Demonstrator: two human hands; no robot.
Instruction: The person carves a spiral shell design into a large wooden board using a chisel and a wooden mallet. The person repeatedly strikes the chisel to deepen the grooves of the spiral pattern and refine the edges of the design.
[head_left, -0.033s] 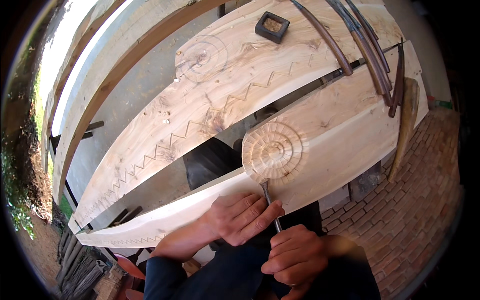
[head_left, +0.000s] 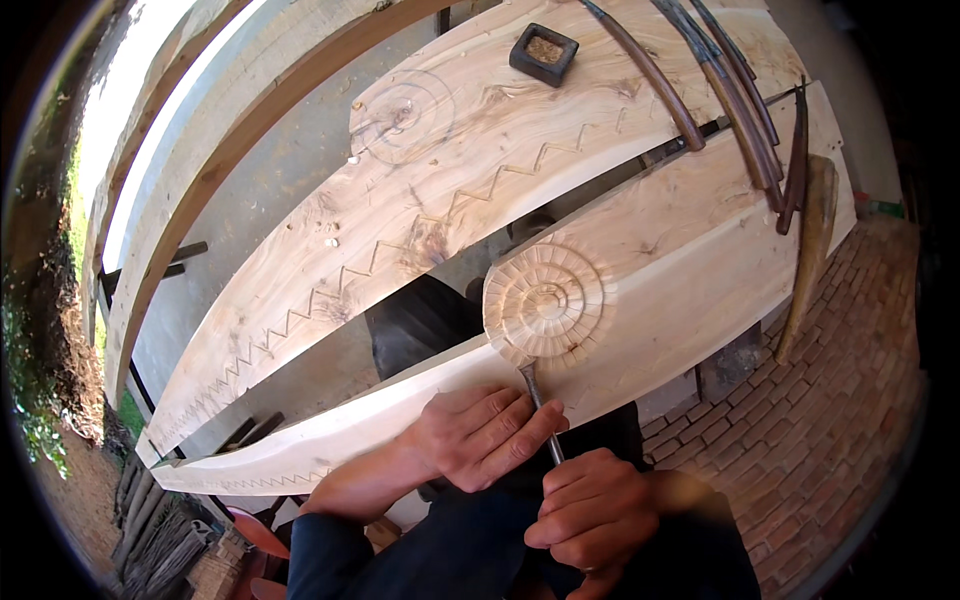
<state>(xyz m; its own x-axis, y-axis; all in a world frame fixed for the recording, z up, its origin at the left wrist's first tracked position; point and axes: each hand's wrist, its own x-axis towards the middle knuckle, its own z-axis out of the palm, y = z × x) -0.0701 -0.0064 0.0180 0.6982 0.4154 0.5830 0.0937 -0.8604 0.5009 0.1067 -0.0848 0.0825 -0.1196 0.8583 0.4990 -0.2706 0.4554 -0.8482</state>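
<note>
A carving chisel has its tip against the lower edge of a round carved rosette on the nearer pale wooden board. My left hand is closed round the metal shank, close to the wood, with its edge near the board. Lower down and to the right, my right hand wraps the rear of the same chisel; its handle is mostly hidden in the fist. Rings of short radial cuts make up the rosette.
A second board, with zigzag carving and a pencilled circle, lies beyond a gap. On it stands a small dark square dish. Several wooden-handled tools lie at the upper right near a wooden mallet-like piece. Curved beams rise at left; brick paving lies right.
</note>
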